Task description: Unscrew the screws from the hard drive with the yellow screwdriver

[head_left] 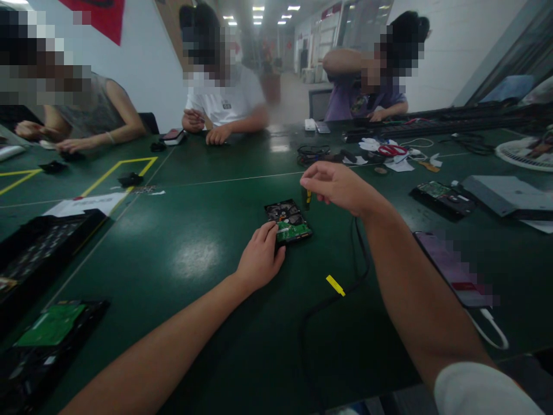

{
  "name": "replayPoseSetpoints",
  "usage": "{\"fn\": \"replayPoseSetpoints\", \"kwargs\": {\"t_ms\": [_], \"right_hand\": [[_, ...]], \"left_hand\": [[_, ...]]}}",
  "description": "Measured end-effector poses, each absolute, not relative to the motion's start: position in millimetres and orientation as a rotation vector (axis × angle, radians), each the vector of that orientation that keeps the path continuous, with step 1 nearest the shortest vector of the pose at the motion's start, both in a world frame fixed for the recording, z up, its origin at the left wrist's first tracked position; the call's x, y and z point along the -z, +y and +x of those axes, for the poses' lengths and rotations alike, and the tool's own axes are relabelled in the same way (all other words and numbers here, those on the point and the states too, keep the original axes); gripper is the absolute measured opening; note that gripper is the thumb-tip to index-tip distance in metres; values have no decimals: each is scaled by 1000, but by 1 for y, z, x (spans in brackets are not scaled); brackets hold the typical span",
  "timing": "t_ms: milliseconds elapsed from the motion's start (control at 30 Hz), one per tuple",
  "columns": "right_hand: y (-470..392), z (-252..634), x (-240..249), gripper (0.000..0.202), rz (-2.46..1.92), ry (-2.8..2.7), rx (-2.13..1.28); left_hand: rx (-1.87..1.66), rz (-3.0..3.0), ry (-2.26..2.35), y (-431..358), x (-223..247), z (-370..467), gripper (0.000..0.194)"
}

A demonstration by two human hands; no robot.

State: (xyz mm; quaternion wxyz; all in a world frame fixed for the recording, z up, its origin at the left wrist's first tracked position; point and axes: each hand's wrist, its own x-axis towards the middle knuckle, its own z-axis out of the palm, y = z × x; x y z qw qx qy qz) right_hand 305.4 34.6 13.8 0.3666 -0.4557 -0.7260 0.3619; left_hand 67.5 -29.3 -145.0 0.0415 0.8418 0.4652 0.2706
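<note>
A hard drive (pixel 286 219) lies on the green table with its green circuit board facing up. My left hand (pixel 262 253) holds it at the near left, fingers over the board's edge and thumb by the near side. Just beyond its right corner, my right hand (pixel 330 183) is pinched on a small yellow-and-black screwdriver (pixel 308 197), which points downward. The fingers partly cover its handle, and the tip is too dark to make out.
A black cable (pixel 365 270) with a yellow tag (pixel 335 285) runs under my right forearm. Another hard drive (pixel 443 199), a grey box (pixel 510 196) and a phone (pixel 451 268) lie right. A drive with a green board (pixel 52 324) sits lower left. Three people sit opposite.
</note>
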Motion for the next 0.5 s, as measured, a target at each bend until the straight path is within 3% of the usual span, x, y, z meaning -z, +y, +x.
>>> {"fn": "replayPoseSetpoints", "kwargs": {"t_ms": [300, 500], "right_hand": [[33, 304, -18, 19, -1305, -1829, -851], [33, 305, -16, 17, -1148, -1855, -1020]], "left_hand": [[-820, 2587, 1427, -30, 144, 68, 52], [-836, 2571, 1425, -30, 145, 67, 52]]}}
